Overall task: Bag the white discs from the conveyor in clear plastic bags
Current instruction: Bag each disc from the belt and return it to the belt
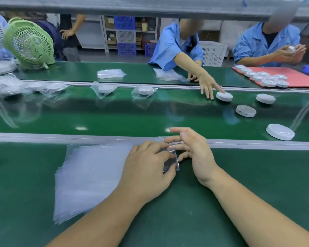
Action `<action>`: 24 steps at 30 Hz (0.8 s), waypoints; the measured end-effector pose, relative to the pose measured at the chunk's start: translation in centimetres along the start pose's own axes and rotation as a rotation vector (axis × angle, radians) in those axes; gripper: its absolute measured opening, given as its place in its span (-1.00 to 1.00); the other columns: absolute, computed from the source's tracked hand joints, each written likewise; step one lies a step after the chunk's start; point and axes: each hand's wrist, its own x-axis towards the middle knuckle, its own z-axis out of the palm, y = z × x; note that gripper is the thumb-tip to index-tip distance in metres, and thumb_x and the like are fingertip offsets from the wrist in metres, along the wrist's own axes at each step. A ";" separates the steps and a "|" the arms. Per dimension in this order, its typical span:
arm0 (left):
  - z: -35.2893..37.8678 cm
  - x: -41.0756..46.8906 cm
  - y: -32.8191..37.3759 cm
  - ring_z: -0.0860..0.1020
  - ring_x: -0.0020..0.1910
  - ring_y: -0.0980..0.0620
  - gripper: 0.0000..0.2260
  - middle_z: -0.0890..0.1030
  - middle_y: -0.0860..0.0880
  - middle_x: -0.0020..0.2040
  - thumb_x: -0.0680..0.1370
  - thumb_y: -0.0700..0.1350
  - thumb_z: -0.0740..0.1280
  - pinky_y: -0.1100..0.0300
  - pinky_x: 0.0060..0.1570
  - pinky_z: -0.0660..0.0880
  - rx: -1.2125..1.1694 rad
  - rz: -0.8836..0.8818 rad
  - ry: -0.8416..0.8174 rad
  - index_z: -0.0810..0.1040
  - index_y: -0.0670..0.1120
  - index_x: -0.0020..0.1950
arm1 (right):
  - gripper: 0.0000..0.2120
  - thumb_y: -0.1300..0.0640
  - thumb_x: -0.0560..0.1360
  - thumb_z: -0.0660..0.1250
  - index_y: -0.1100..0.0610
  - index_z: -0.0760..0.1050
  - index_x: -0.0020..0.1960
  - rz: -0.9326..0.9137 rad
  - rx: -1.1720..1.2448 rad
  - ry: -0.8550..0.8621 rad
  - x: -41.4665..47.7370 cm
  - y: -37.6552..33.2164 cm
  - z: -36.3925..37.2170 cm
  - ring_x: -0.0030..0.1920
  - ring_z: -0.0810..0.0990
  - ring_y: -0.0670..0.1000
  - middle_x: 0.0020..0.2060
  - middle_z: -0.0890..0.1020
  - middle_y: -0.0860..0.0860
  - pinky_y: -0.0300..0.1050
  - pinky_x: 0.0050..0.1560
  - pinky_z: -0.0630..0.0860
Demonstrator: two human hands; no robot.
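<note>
The clear bag (pixel 170 163) being worked lies at lower centre of the frame, on the right edge of a stack of bags (pixel 89 175) spread on the green worktop (pixel 185 214). The left hand (pixel 146 166) rests on that edge, fingers and thumb curled and pinching the film. The right hand (pixel 194 154) is just beside it, fingers spread and loosely bent, tips at the bag's edge; whether any of them grips the film cannot be told. Beyond the hands runs the conveyor belt (pixel 114 118), where loose white discs lie at the right: the nearest disc (pixel 280 131) at the belt's near edge, a second disc (pixel 245 111) further up, and two far discs (pixel 265 98) beyond. A worker's hand (pixel 208 86) reaches across from the far side, touching one of these. Left of it two bagged discs (pixel 144 90) sit on the belt. At upper right more discs rest on a red mat (pixel 301 77); a green fan (pixel 29 42) stands upper left.
</note>
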 end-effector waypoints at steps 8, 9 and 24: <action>-0.2 -0.2 0.0 0.51 0.12 0.07 -0.76 0.60 0.24 0.17 0.48 0.17 0.28 0.07 0.03 0.48 0.019 0.008 0.003 0.68 0.19 0.04 | -0.48 -0.28 0.40 0.26 -0.01 0.62 0.21 -0.007 0.006 -0.011 -0.1 -0.2 0.2 -0.07 0.72 0.06 0.02 0.75 0.05 -0.20 -0.28 0.51; -0.1 -0.1 0.0 0.51 0.12 0.07 -0.76 0.60 0.23 0.17 0.48 0.17 0.28 0.06 0.03 0.48 0.021 0.011 0.004 0.68 0.19 0.03 | -0.49 -0.28 0.40 0.26 -0.01 0.62 0.21 -0.007 0.007 -0.012 -0.1 -0.2 0.1 -0.07 0.72 0.06 0.02 0.75 0.05 -0.20 -0.28 0.51; 0.1 0.1 -0.2 0.47 0.15 0.12 -0.75 0.57 0.27 0.17 0.50 0.22 0.23 0.09 0.09 0.44 0.000 -0.019 -0.035 0.66 0.24 0.02 | -0.63 -0.27 0.41 0.25 -0.15 0.67 0.07 -0.026 -0.045 -0.025 0.1 -0.1 0.3 -0.01 0.72 0.08 0.03 0.75 0.00 -0.09 -0.18 0.51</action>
